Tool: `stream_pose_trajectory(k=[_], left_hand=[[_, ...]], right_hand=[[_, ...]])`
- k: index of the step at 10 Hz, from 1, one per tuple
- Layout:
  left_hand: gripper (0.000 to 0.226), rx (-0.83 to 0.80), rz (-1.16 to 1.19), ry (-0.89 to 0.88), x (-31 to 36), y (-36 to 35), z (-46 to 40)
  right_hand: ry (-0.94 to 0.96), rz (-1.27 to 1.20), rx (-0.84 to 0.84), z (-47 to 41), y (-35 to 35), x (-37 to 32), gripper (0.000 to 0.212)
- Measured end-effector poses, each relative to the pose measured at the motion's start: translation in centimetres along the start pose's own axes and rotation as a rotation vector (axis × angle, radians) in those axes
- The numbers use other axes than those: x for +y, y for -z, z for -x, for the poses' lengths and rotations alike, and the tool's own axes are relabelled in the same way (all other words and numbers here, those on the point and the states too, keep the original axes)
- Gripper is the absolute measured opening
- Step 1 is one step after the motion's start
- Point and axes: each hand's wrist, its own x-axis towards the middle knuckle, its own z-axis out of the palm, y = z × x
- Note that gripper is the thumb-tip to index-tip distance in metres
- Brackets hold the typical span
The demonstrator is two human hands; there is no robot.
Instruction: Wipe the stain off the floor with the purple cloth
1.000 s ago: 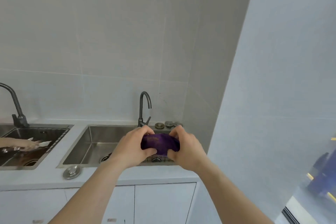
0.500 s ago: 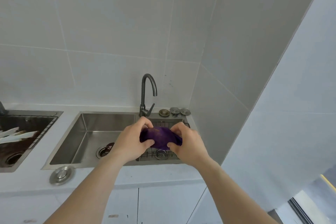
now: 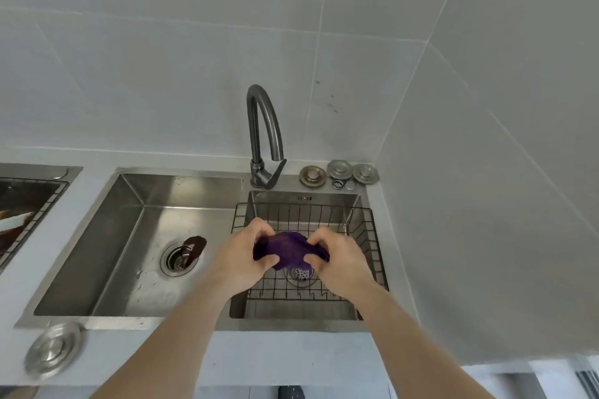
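Observation:
A bunched-up purple cloth point(image 3: 287, 249) is held between both hands over the right basin of a steel double sink point(image 3: 129, 178). My left hand point(image 3: 241, 256) grips its left end and my right hand point(image 3: 340, 264) grips its right end, fingers curled around the fabric. Under the cloth sits a black wire rack point(image 3: 363, 233) with a round drain strainer point(image 3: 299, 274) showing below. The floor and any stain on it are out of view.
A dark curved faucet point(image 3: 262, 136) stands behind the basins. Three metal plugs point(image 3: 338, 172) lie on the counter by the wall corner. The left basin has a drain point(image 3: 178, 257) with a brown patch point(image 3: 194, 244). A round lid point(image 3: 55, 348) rests on the counter front left. A second sink point(image 3: 22, 204) is far left.
The camera has tilted down and closer to the sink, so the basins now fill the view. Both hands keep hold of the cloth and sit lower over the right basin's rack.

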Motion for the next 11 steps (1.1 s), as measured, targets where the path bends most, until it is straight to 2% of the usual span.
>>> stream_pose_trajectory(k=[2,4,5,6,7,8,11], left_hand=[[0.036,-0.036,-0.054,0.088,-1.6,-3.2,-7.3],[0.036,-0.058,-0.169,0.123,-3.6,-6.3,-12.0],[0.048,-0.108,-0.225,0.126,-4.8,-8.0,-12.7],[0.071,-0.225,-0.298,0.101,-5.9,-9.6,-12.6],[0.080,-0.373,-0.379,0.086,-6.8,-10.9,-12.4],[0.084,-0.428,-0.366,0.117,-7.4,-11.4,-12.1],[0.074,-0.256,-0.332,0.063,-5.9,-7.7,-11.2]], right_hand=[[-0.052,0.044,-0.079,-6.6,-2.1,3.7,0.019],[-0.049,0.156,-0.108,-10.6,-4.5,6.5,0.025],[-0.062,0.244,-0.158,-11.3,-6.2,7.9,0.038],[-0.079,0.304,-0.289,-11.4,-8.2,9.5,0.067],[-0.087,0.336,-0.443,-11.0,-9.5,10.3,0.078],[-0.097,0.335,-0.474,-10.8,-9.8,10.4,0.078],[-0.127,0.306,-0.327,-9.3,-7.6,8.5,0.073]])
